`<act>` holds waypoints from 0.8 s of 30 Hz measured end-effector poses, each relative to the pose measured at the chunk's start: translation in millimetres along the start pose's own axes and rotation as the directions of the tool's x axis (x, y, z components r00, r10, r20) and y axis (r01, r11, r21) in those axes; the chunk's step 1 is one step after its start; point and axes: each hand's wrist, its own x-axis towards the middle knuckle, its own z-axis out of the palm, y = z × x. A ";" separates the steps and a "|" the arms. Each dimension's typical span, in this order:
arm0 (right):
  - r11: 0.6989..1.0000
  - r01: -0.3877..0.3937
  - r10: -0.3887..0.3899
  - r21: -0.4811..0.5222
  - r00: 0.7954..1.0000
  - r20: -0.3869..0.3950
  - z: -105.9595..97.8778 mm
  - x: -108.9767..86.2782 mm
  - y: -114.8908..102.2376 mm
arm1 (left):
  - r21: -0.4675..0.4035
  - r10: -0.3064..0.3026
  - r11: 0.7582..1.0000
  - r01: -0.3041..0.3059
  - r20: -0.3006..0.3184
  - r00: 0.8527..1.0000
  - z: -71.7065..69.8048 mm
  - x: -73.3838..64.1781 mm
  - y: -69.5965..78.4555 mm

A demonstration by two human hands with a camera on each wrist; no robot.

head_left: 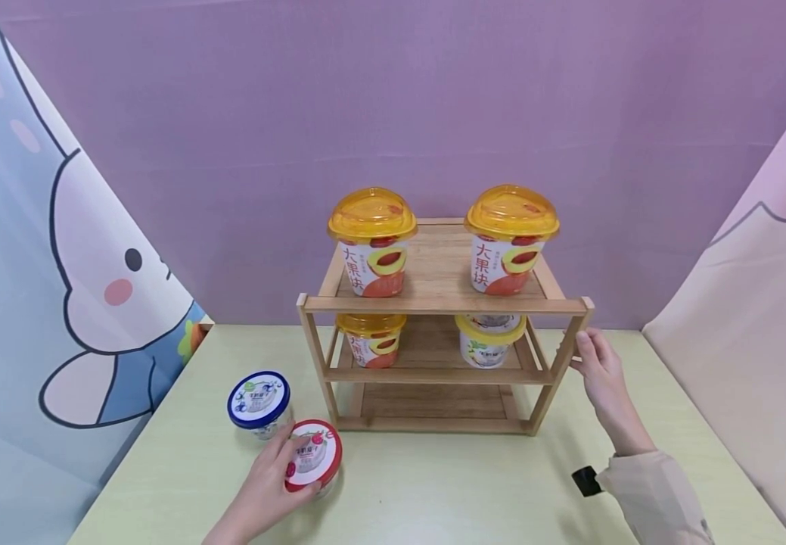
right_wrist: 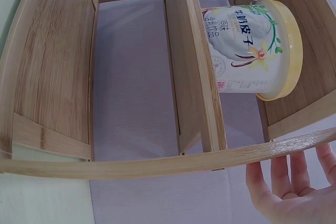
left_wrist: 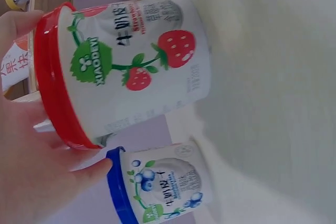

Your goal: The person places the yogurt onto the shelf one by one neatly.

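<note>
My left hand (head_left: 266, 477) grips a strawberry yogurt tub (left_wrist: 136, 61) by its red lid, thumb and fingers spread around the rim. In the head view the tub is close to the table at the rack's lower left. A blueberry yogurt tub (head_left: 259, 401) with a blue lid stands just behind it, near the fingertips. At the right side of the wooden rack (head_left: 433, 304), my right hand (head_left: 604, 375) rests its fingertips against the front post. The right wrist view shows those fingers (right_wrist: 281, 174) nearly straight, with the palm off the wood.
Two fruit cups with orange domed lids (head_left: 375, 242) (head_left: 510, 241) stand on the top shelf. Below are another orange-lidded cup (head_left: 372, 344) and a yellow-lidded tub (head_left: 488, 344) on the middle shelf. The bottom shelf (head_left: 433, 401) is low on the table (head_left: 447, 484). A purple cloth (head_left: 393, 98) hangs behind.
</note>
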 end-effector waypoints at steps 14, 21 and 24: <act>1.000 -0.017 0.017 0.009 1.000 -0.009 0.6 -0.1 -0.3 | -0.339 -0.201 0.918 0.206 0.049 0.978 -5.7 -5.8 -3.2; 1.000 -0.025 0.025 -0.002 1.000 -0.006 0.3 -0.5 -1.2 | -0.415 -0.287 0.862 0.291 0.074 0.955 1.4 -7.8 -1.3; 1.000 -0.029 0.029 -0.009 1.000 -0.004 0.2 -0.9 -1.4 | -0.429 -0.302 0.851 0.302 0.070 0.951 6.2 -8.2 -0.2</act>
